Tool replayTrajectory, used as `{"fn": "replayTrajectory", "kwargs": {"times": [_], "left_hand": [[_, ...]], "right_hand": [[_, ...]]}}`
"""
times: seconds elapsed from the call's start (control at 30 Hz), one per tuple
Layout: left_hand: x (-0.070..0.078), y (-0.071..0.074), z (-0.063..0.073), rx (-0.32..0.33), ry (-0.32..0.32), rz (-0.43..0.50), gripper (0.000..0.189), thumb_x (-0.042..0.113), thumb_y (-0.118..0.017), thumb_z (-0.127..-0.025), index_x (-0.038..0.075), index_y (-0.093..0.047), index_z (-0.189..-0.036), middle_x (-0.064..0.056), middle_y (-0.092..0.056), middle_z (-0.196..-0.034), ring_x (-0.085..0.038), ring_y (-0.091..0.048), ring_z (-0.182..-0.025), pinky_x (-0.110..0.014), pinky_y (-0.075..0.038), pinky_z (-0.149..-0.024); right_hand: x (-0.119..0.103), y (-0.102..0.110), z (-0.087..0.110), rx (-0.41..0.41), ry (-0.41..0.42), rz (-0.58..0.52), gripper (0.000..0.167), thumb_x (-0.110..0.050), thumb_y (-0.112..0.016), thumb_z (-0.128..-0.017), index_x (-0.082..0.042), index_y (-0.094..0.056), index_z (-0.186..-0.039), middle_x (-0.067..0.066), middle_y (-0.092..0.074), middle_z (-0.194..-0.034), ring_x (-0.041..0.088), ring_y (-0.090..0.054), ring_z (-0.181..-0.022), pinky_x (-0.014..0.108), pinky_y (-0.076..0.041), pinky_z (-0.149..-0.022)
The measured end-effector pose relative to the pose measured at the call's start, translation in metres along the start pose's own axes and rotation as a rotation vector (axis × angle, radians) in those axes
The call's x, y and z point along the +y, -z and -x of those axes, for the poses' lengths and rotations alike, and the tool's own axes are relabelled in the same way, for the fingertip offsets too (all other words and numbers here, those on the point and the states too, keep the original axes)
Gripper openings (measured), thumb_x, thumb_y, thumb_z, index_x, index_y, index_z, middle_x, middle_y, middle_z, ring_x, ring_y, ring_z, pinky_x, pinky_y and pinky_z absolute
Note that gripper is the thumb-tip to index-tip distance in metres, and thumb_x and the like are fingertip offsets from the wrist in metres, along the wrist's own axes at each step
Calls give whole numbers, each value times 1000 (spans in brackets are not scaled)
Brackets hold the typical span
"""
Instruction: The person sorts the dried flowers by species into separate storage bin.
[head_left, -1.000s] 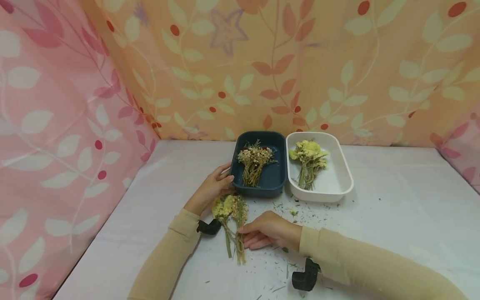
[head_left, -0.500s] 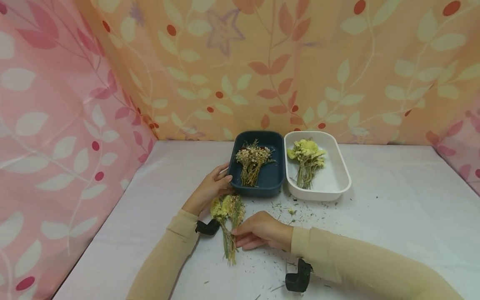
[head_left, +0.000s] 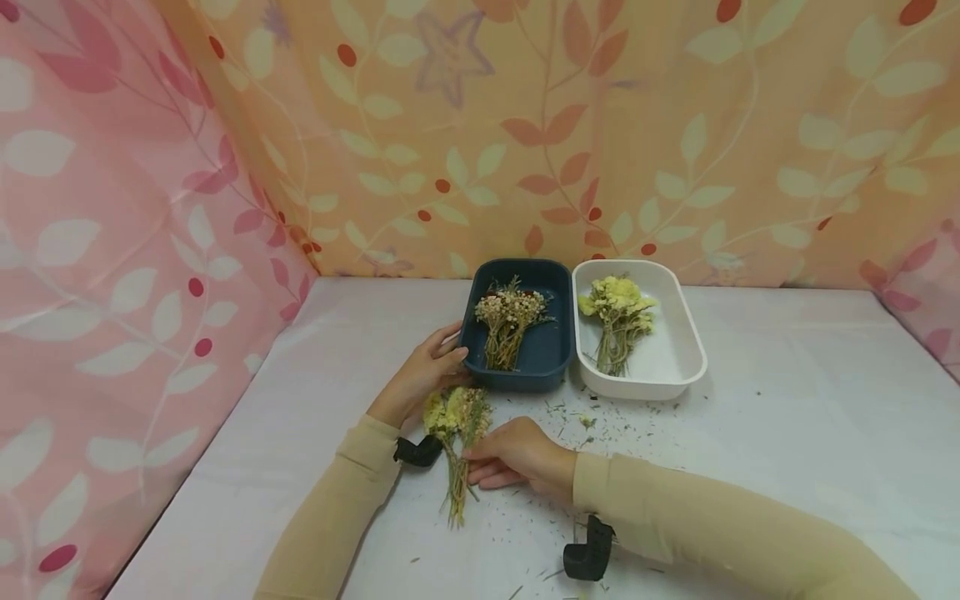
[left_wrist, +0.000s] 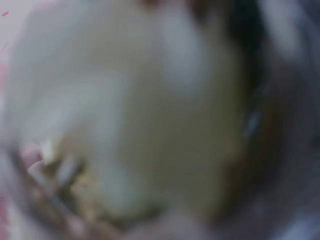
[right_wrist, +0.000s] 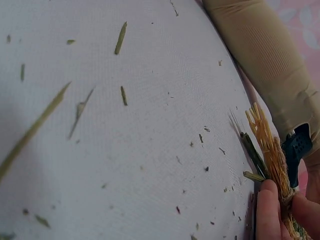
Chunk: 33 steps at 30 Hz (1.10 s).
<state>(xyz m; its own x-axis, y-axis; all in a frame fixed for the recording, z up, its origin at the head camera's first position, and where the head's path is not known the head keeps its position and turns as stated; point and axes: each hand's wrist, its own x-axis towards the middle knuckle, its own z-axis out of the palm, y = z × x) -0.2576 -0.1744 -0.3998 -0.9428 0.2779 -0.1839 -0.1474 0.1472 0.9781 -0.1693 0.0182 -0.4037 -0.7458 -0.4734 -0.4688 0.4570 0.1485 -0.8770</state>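
Observation:
In the head view my right hand [head_left: 521, 454] pinches a small bunch of dried flowers [head_left: 474, 415] by its stems. Thumb and fingers close round straw-coloured, twine-tied stems [right_wrist: 272, 157] in the right wrist view. Against it lies a yellow dried-flower bunch [head_left: 444, 414], its stems overlapping the held ones on the white tabletop. My left hand [head_left: 420, 375] touches the left side of a dark blue tray [head_left: 551, 354], fingers extended along its wall and thumb at the rim. A pale, blurred shape fills most of the left wrist view.
Cream-and-brown dried bunches [head_left: 510, 321] lie in the blue tray. Right beside it, a white tray [head_left: 678, 342] holds yellow dried flowers [head_left: 617, 312]. Stem clippings [right_wrist: 32, 130] and bits litter the tabletop [head_left: 787, 467]. Patterned cloth [head_left: 637, 125] hangs behind.
My right hand has moved a little left, bringing the held bunch against the yellow bunch so that their stems now overlap. The left hand stays at the blue tray.

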Motion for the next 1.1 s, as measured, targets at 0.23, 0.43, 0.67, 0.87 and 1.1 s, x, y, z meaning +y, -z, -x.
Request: {"fn": "replayTrajectory", "kwargs": {"times": [0.23,0.43,0.67,0.87,1.1], "left_hand": [[0,1,-1,-3,-10,12,60,23,-51,-106,29,-24,-159,-11,-19,-167,-35,-37,-146,-54,-41,-114],[1,0,1,6,3,7,60,24,-52,-105,29,-24,-159,-12,-19,-166,-38,-42,-143,-54,-42,-113],[1,-1,1,-2,-5,17,60,22,-51,-106,28,-23,-159,-10,-21,-166,-37,-43,-142,-53,-43,-113],[1,-1,-1,-3,-5,25,60,21,-50,-106,27,-23,-159,-11,-21,-166,-36,-40,-145,-53,-42,-113],[1,-1,1,-14,-12,33,62,21,-51,-106,26,-21,-160,-13,-18,-167,-37,-38,-145,-54,-42,-113]], "right_hand": [[-2,-1,-2,17,-18,3,21,-9,-69,-92,7,-74,-103,13,-76,-78,12,-73,-66,29,-63,-68],[-1,3,-2,21,-50,8,18,-9,-70,-91,4,-75,-102,11,-76,-76,11,-73,-65,28,-63,-69],[1,13,5,30,-64,9,19,-10,-73,-89,3,-74,-103,10,-76,-78,12,-73,-67,29,-63,-70],[6,21,15,39,-86,-9,19,-7,-72,-89,6,-72,-104,8,-73,-75,11,-72,-65,28,-63,-70],[10,26,28,15,-90,-9,16,-6,-72,-89,4,-72,-101,5,-73,-72,10,-71,-64,28,-63,-69]]}}
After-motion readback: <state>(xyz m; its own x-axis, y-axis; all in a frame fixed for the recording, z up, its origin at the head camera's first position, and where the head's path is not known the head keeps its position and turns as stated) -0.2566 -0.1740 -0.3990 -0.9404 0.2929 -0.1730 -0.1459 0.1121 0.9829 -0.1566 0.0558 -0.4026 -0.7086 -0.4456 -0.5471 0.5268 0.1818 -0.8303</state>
